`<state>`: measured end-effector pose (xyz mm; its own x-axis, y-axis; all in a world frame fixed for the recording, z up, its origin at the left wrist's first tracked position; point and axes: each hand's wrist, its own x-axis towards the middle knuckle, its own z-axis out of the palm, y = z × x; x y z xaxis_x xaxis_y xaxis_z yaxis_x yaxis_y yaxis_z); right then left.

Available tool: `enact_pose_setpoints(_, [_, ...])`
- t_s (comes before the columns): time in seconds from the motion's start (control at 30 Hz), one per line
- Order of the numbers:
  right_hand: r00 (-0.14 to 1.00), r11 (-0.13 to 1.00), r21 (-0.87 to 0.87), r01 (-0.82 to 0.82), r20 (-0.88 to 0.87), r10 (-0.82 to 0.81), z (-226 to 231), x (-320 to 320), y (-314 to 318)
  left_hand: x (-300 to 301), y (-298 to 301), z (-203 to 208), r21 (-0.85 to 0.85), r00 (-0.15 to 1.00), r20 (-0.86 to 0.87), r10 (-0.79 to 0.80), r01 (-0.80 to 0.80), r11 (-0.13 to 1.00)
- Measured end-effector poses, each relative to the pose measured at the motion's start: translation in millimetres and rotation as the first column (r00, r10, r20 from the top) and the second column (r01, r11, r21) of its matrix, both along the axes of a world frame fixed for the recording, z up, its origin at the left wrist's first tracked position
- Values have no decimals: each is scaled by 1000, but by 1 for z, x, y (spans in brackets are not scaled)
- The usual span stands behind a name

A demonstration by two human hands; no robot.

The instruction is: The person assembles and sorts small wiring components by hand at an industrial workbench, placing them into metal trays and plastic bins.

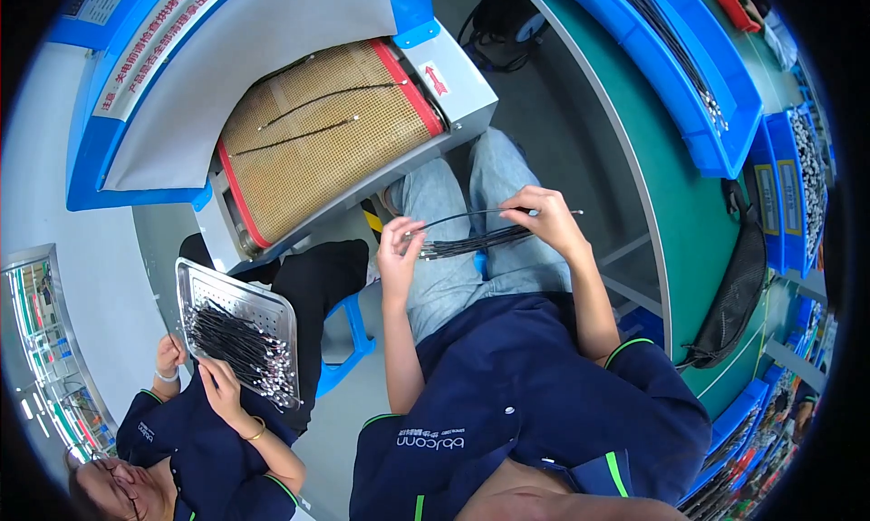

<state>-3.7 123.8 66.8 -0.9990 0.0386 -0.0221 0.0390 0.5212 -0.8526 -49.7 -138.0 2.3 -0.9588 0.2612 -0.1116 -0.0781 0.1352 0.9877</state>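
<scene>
A single thin black cable is stretched between my hands, bowed slightly upward over my lap. My left hand pinches it near one end. My right hand grips it closer to the other end, whose small connector tip sticks out past the fingers. Just below, a bundle of similar black cables lies across my thighs; its right end passes under my right hand. Beyond my knees, black cables lie spaced apart on a tan mesh conveyor belt with red edges.
A blue machine hood covers the belt's far side. At left, a co-worker's hands are beside a perforated metal tray heaped with black cables. A green table stands at right, bearing a blue bin of cables and a black mesh pouch.
</scene>
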Motion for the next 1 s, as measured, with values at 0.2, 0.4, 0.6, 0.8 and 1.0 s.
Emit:
enact_pose_setpoints(0.2, [997, 1000, 1, -25, -71, 25, -8, -9, -12, 29, 52, -18, 407, 864, 504, -6, -232, 883])
enact_pose_setpoints(0.4, [992, 989, -77, -126, -21, 125, -10, -12, -24, 36, 75, -14, 518, 876, 482, 11, -295, 803])
enact_pose_setpoints(0.6, [993, 992, -24, -120, 14, 120, -15, -10, -15, 34, 65, -17, 460, 853, 511, 110, -380, 803])
enact_pose_setpoints(0.8, [993, 993, 5, -119, -19, 119, -12, -10, -17, 36, 66, -14, 465, 848, 516, 124, -399, 790])
enact_pose_setpoints(1.0, [988, 985, 143, -99, -107, 115, -13, -10, 1, 31, 53, -20, 467, 851, 494, 176, -431, 772])
